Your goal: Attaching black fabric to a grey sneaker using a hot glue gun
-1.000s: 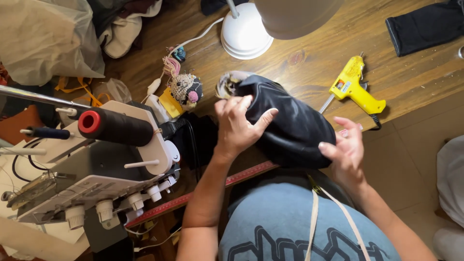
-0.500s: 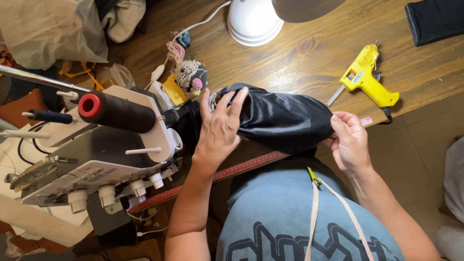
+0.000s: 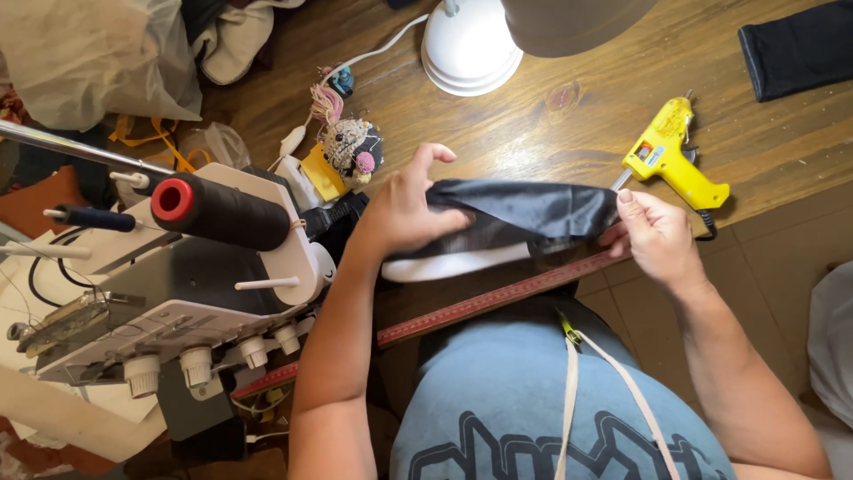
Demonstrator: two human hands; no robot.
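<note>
A piece of black fabric (image 3: pixel 524 213) with a white underside lies stretched out flat near the front edge of the wooden table (image 3: pixel 551 124). My left hand (image 3: pixel 404 209) grips its left end, fingers curled over the cloth. At the other end, my right hand (image 3: pixel 653 236) pinches the fabric's right edge. A long red ruler (image 3: pixel 462 311) runs along the table's edge just below the cloth.
A white serger (image 3: pixel 178 302) with a black thread cone (image 3: pixel 218 212) stands at the left. A yellow glue gun (image 3: pixel 671 160) lies right of the fabric. A white lamp base (image 3: pixel 471 49) sits at the back, a small pincushion doll (image 3: pixel 351 147) beside it, and dark cloth (image 3: pixel 795 53) at the far right.
The black fabric, bunched into a mound a second ago, is now pulled flat and narrow between both hands. My hands moved apart and slightly toward me.
</note>
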